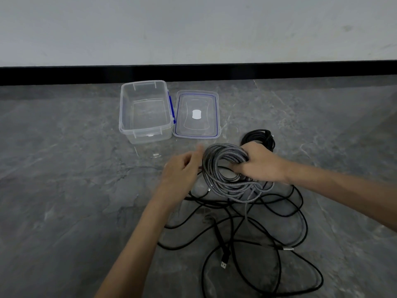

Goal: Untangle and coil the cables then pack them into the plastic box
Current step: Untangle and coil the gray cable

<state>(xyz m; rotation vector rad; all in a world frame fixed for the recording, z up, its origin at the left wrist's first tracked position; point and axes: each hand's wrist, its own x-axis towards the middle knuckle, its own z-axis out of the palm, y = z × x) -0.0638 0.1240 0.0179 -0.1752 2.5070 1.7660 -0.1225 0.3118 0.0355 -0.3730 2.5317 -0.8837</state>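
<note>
Grips the grey braided cable coil (223, 168) with the right hand (261, 162), curling the fingers through the ring from its right side and closing round the bundled turns. Holds that coil tilted on edge in the middle of the view, over the grey stone floor (64, 168), with several slack grey loops hanging from its lower edge down onto the tangle beneath. Rests the left hand (180, 171) at the coil's left edge, fingers half curled, forefinger reaching out towards the turns. Cannot tell whether pinching a strand there or merely touching it (too much blur on those fingertips). Just beyond the right hand, flat on the floor and partly hidden behind the knuckles: a second coil, of black cable (261, 136), already wound. Nearer the camera, below both hands: loose black cables (247, 222) sprawled in wide crossing loops, uncoiled, with a USB plug (223, 265) lying at the end of one strand and a silver-tipped connector (287, 248) lying further right. Farther off and to the left, close to the black skirting (193, 72) at the foot of the pale wall: the clear plastic box (150, 136), upright, open at the top, with a blue latch on its right side. Just beside it on the right, flat on the floor: the lid (196, 100), clear with a blue seal round the edge and a white label in the centre. Both box and lid apart from the hands and from every cable.
</note>
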